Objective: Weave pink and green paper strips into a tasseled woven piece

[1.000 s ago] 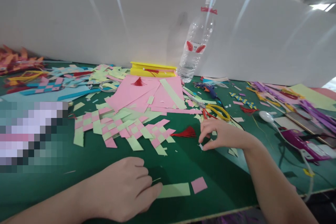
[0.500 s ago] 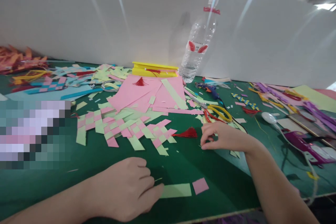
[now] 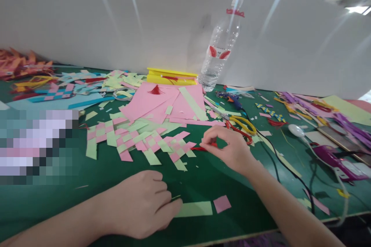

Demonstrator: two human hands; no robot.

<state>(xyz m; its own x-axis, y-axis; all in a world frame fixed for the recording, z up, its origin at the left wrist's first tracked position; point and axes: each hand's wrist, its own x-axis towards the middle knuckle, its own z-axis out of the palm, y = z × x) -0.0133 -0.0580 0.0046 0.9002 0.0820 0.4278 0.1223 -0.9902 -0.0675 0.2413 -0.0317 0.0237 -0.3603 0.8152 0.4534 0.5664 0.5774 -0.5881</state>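
Observation:
My left hand [image 3: 139,204] rests low over the table, fingers curled onto the near end of a pale green paper strip [image 3: 194,209]. A thin green sliver [image 3: 176,197] sticks out by its knuckles. Just right of the strip lies a small pink paper square [image 3: 222,204]. My right hand [image 3: 228,147] is pinched closed above a red tassel [image 3: 198,148], partly covering it; whether the fingertips hold it or something tiny is hidden. The tassel adjoins a row of woven pink and green paper pieces [image 3: 153,142] lying flat.
Pink paper sheets [image 3: 162,100] lie behind the woven row. Yellow-handled scissors [image 3: 242,124], a blue glue gun [image 3: 232,98] with a black cord and a plastic bottle [image 3: 220,50] stand beyond. A purple device [image 3: 337,162] is at right, orange paper pieces [image 3: 23,65] far left.
My right hand has moved left, from beside the scissors' handles to over the red tassel, uncovering the black cord and paper scraps at right. My left hand has stayed almost still on the strip.

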